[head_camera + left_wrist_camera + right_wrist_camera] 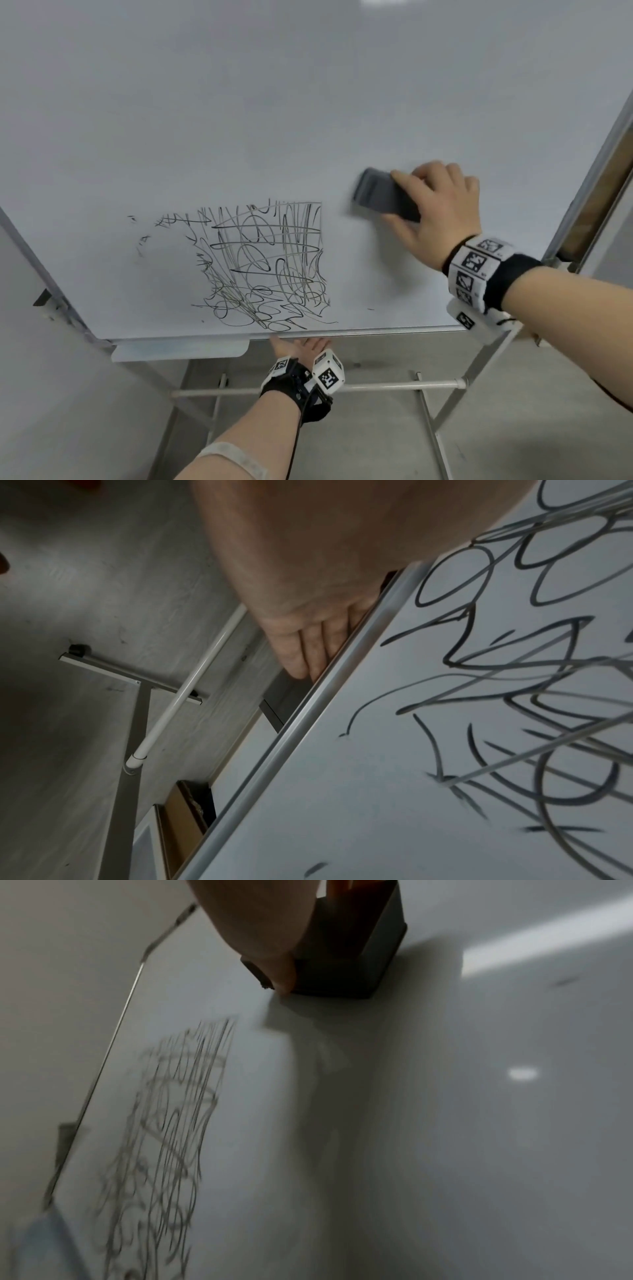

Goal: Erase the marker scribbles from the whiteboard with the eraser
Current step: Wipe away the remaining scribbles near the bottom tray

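Note:
A white whiteboard (239,102) on a metal stand fills the head view. A dense patch of black marker scribbles (267,263) covers its lower middle, with faint marks (142,240) to the left. My right hand (435,209) grips a dark grey eraser (380,197) and holds it flat on the board, up and right of the scribbles. In the right wrist view the eraser (346,969) sits against the board beside the blurred scribbles (164,1137). My left hand (301,347) reaches under the board's bottom edge; its straight fingers (308,647) lie behind the frame (308,718).
A pale marker tray (181,349) hangs under the board's lower left. The stand's white crossbar (376,387) and grey legs (431,428) stand on a grey floor. A brown panel (603,185) leans behind the board's right edge. A grey wall (51,394) is at left.

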Demonstrator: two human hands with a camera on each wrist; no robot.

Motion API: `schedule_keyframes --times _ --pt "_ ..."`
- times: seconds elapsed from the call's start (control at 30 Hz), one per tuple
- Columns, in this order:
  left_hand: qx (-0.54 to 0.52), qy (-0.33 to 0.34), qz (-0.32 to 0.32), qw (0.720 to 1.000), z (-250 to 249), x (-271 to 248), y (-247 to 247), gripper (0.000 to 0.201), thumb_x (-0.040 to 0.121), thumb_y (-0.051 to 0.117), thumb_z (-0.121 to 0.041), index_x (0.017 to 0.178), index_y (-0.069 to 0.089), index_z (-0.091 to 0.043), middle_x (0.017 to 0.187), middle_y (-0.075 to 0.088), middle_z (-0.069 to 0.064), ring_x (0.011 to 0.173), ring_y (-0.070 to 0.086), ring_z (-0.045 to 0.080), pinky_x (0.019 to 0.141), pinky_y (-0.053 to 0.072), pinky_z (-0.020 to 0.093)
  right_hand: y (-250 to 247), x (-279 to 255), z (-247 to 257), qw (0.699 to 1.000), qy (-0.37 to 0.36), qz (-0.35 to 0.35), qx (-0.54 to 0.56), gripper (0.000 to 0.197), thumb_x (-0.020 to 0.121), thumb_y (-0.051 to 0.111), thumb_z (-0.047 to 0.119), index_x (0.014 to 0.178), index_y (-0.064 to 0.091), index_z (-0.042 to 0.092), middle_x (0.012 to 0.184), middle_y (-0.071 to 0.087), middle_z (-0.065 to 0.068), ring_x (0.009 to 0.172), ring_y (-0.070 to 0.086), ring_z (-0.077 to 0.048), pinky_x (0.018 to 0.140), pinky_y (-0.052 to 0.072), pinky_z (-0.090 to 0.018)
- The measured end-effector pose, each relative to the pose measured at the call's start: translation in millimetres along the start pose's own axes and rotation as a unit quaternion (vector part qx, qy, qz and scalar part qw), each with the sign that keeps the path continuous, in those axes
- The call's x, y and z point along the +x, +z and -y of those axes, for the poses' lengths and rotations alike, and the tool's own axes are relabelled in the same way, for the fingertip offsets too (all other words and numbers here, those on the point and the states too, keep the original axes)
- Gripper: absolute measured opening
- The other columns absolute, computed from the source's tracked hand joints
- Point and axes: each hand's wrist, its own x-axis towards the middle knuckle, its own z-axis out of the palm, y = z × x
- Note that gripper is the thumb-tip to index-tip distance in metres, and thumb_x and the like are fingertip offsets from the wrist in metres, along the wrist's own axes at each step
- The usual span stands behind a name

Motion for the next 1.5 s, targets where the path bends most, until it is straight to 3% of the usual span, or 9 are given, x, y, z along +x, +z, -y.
schedule_keyframes --times 0.1,0.33,0.57,0.73,1.0,1.13,1.2,1.33,1.5 --pt "-0.001 0.011 -0.004 1.0 3 -2 4 0.086 0.092 0.028 -0.069 0.158 0.014 -0.014 0.158 0.027 0.024 0.142 0.03 0.047 0.116 0.022 0.061 0 5 4 1.0 0.001 -0.011 0.004 0.056 0.075 0.073 0.04 0.127 0.059 0.023 0.109 0.055 -0.008 0.094 0.046 -0.031 0.076 0.028 -0.039" --pt "0.016 0.033 -0.01 0.999 9 1 2 0.087 0.091 0.03 -0.07 0.157 0.014 -0.014 0.157 0.029 0.024 0.141 0.033 0.045 0.116 0.025 0.059 61 -119 6 0.98 -0.094 0.175 -0.015 0.065 0.054 0.087 0.033 0.114 0.065 0.023 0.102 0.059 -0.003 0.089 0.05 -0.029 0.073 0.033 -0.038" --pt "0.031 0.045 -0.021 0.998 14 -1 -2 0.086 0.092 0.029 -0.068 0.157 0.014 -0.014 0.157 0.029 0.024 0.141 0.033 0.046 0.115 0.025 0.059 92 -172 9 0.969 -0.108 0.221 -0.027 0.053 0.053 0.088 0.028 0.102 0.068 0.02 0.1 0.061 -0.004 0.094 0.045 -0.027 0.072 0.034 -0.039" --pt "0.039 0.038 -0.022 0.998 11 -3 -2 0.088 0.09 0.032 -0.07 0.154 0.023 -0.01 0.155 0.033 0.023 0.141 0.033 0.045 0.114 0.025 0.061 74 -149 6 0.979 -0.102 0.174 -0.02 0.06 0.053 0.087 0.031 0.109 0.067 0.019 0.102 0.061 -0.004 0.09 0.05 -0.028 0.071 0.034 -0.039" --pt "0.055 0.051 -0.036 0.997 6 2 4 0.088 0.091 0.025 -0.074 0.151 0.032 -0.01 0.15 0.039 0.026 0.135 0.041 0.048 0.112 0.029 0.062 -12 -21 -27 0.999 -0.004 0.033 -0.022 0.053 0.074 0.075 0.037 0.122 0.06 0.021 0.103 0.055 -0.007 0.091 0.05 -0.031 0.075 0.031 -0.04" --pt "0.059 0.063 -0.054 0.995 5 14 0 0.086 0.088 0.028 -0.073 0.144 0.042 -0.009 0.14 0.05 0.026 0.126 0.048 0.049 0.107 0.033 0.066 -20 -33 -35 0.999 0.036 0.008 -0.016 0.054 0.073 0.076 0.035 0.122 0.059 0.021 0.104 0.054 -0.007 0.091 0.048 -0.03 0.075 0.03 -0.039" --pt "0.085 0.067 -0.066 0.992 6 13 -3 0.075 0.091 0.03 -0.063 0.138 0.047 -0.007 0.136 0.054 0.024 0.126 0.049 0.047 0.107 0.033 0.065 -8 -58 -28 0.999 0.05 0.017 -0.011 0.055 0.07 0.078 0.034 0.12 0.059 0.021 0.103 0.054 -0.007 0.089 0.048 -0.03 0.073 0.03 -0.038" --pt "0.132 0.063 -0.078 0.986 -1 20 -15 0.057 0.094 0.035 -0.041 0.139 0.05 -0.008 0.138 0.055 0.022 0.126 0.05 0.049 0.101 0.037 0.066 24 -121 -16 0.992 0.021 0.125 -0.009 0.055 0.065 0.081 0.03 0.116 0.062 0.022 0.104 0.057 -0.003 0.088 0.051 -0.03 0.072 0.035 -0.039" --pt "0.196 0.054 -0.05 0.978 4 13 -15 0.044 0.103 0.025 -0.02 0.137 0.045 -0.001 0.148 0.046 0.021 0.136 0.042 0.043 0.114 0.029 0.059 22 -139 -29 0.987 0.035 0.157 -0.02 0.055 0.065 0.081 0.033 0.115 0.061 0.021 0.104 0.057 -0.003 0.088 0.053 -0.03 0.072 0.038 -0.04"
